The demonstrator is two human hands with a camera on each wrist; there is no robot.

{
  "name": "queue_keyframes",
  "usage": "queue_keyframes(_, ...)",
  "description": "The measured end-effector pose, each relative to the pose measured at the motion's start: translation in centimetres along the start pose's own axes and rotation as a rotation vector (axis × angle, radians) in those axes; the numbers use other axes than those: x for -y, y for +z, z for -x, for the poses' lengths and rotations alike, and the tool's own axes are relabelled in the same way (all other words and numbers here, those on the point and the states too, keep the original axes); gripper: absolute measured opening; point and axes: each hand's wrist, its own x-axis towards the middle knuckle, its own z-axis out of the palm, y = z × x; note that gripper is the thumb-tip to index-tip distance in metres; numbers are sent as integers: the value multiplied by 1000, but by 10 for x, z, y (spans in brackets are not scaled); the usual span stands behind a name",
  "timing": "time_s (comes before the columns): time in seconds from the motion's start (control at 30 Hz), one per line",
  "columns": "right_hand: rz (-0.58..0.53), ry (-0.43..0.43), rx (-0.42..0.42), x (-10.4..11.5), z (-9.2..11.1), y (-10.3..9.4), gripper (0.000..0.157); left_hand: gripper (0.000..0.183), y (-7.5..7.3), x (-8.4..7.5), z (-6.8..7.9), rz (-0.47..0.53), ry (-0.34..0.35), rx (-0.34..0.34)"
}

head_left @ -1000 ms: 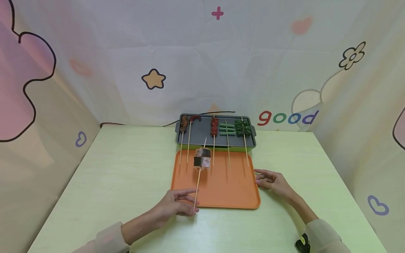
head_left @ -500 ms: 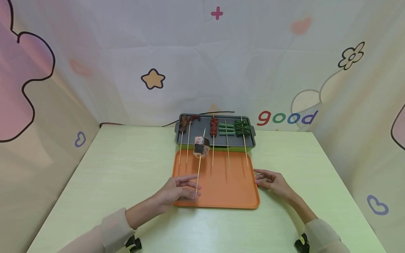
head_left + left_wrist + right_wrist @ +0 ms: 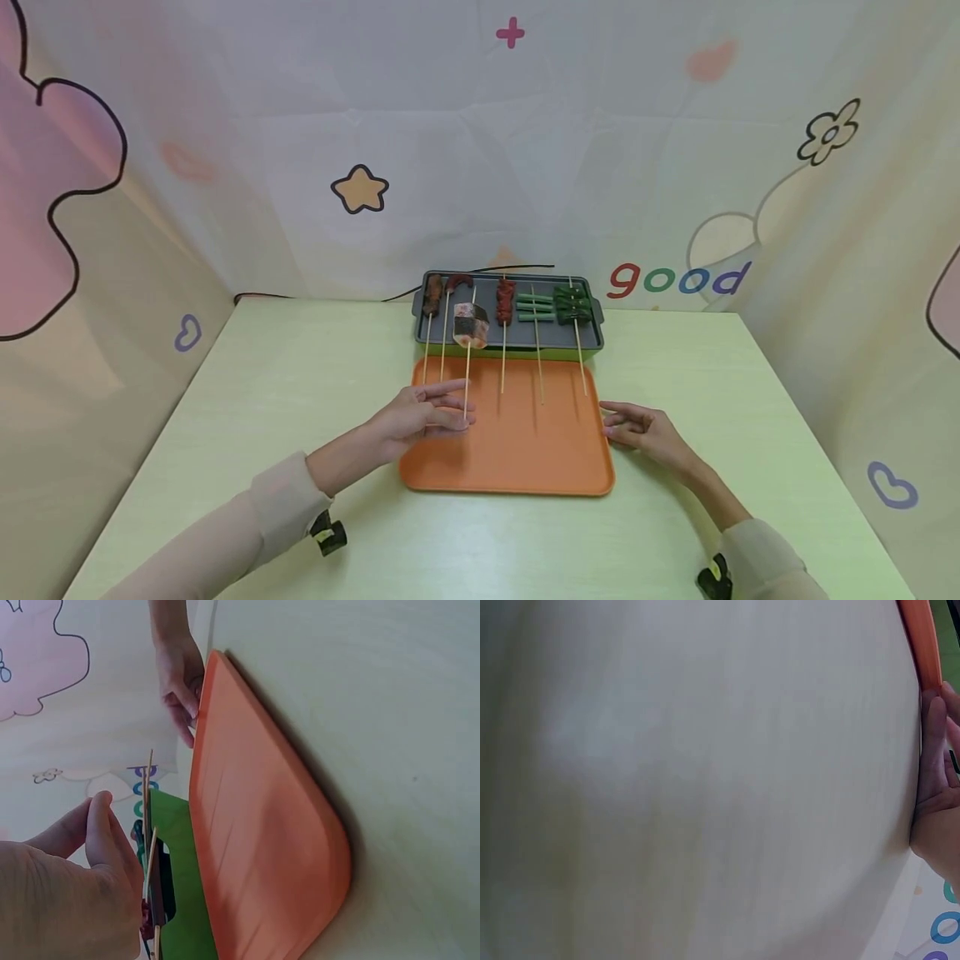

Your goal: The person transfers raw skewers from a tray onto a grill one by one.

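Observation:
My left hand point(image 3: 420, 418) pinches the lower end of a wooden skewer point(image 3: 467, 375) between thumb and fingers. On its upper part sits a thick pale block with dark bands point(image 3: 470, 325), overlapping the front of the grey grill plate point(image 3: 555, 337) in the head view. The hand is above the left side of an orange tray point(image 3: 517, 462). My right hand point(image 3: 651, 433) is at the tray's right edge, its fingertips right at the rim and the index finger fairly straight. In the left wrist view, the left hand point(image 3: 75, 889) hides most of what it holds.
Several skewers lie across the grill, handles sticking out over the tray: brown meat point(image 3: 432, 296), a curled reddish-brown piece point(image 3: 459, 282), red meat point(image 3: 505, 300), green stalks point(image 3: 536, 307) and dark green leaves point(image 3: 572, 305). A black cable point(image 3: 401, 294) runs behind the grill, along the patterned curtain point(image 3: 300, 150).
My left hand has moved forward, away from me, carrying the banded skewer from over the tray to the grill's front. The right hand has stayed at the tray's edge.

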Motion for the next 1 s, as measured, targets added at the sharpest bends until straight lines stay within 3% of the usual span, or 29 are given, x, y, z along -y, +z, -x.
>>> queue_keyframes(0.47, 24, 24, -9, -2, -1, -3, 51, 57, 3, -20, -27, 55, -33, -76)
queue_keyframes(1.0, 19, 20, -7, -3, -2, -2, 51, 57, 3, -29, -50, 22, -36, -76)
